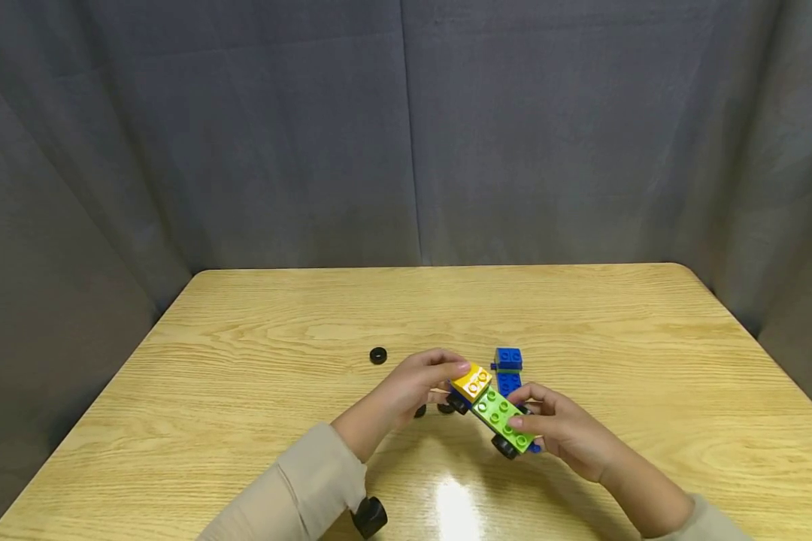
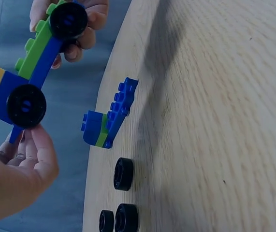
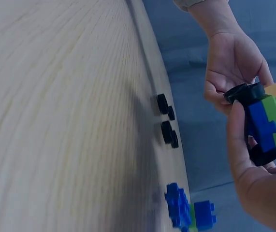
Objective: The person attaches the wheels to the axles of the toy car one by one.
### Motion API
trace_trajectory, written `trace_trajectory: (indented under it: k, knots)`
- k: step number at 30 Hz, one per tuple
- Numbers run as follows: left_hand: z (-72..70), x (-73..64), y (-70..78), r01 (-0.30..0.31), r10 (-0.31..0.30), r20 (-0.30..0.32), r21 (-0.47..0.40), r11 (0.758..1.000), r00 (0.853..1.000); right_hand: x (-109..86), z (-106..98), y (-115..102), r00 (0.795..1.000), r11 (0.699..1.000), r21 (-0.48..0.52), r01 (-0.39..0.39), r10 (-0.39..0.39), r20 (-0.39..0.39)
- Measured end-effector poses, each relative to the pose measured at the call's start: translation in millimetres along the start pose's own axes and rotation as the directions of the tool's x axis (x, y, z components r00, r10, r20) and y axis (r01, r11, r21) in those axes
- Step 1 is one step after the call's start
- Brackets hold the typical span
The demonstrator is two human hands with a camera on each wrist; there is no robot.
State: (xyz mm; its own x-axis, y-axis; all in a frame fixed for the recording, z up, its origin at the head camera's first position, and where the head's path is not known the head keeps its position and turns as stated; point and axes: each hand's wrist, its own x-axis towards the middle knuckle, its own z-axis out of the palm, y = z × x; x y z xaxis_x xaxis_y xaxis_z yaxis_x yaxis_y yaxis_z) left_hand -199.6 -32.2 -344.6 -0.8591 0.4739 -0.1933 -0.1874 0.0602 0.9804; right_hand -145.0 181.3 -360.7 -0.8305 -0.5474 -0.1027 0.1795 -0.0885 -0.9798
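Both hands hold a toy block car (image 1: 497,415) above the table, its studded green top facing up. The left hand (image 1: 411,387) pinches its yellow block (image 1: 472,382) end, thumb on top. At the opposite end, the right hand (image 1: 568,434) grips the green and blue body, with the thumb on the studs. Black wheels (image 2: 26,106) are fitted along the car's blue base, seen from the side in the left wrist view. Just behind the car on the table stands a blue toy car body (image 1: 509,359) with a thin green layer, partly hidden by the right hand.
One loose black wheel (image 1: 378,355) lies beyond the left hand. More loose wheels (image 2: 123,174) rest on the table near the blue body, partly hidden by the left hand in the head view. A black cylindrical piece (image 1: 372,517) sits by the left sleeve. Grey curtains (image 1: 277,135) surround the table.
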Motion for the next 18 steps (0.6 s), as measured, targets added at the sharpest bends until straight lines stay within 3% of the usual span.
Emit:
trace_trajectory:
  k: [12,18]
  knots:
    - [21.1,29.7,3.6,0.03,-0.035,0.028,0.176,0.984,0.999,-13.3,-19.9,4.2,0.995,0.997,-0.051,-0.06,0.055,-0.083]
    - [39.7,42.2,8.5,0.031,-0.038,0.028,0.213,0.977,0.999,-25.3,-35.6,5.8,0.994,0.997,-0.042,-0.07,0.065,-0.091]
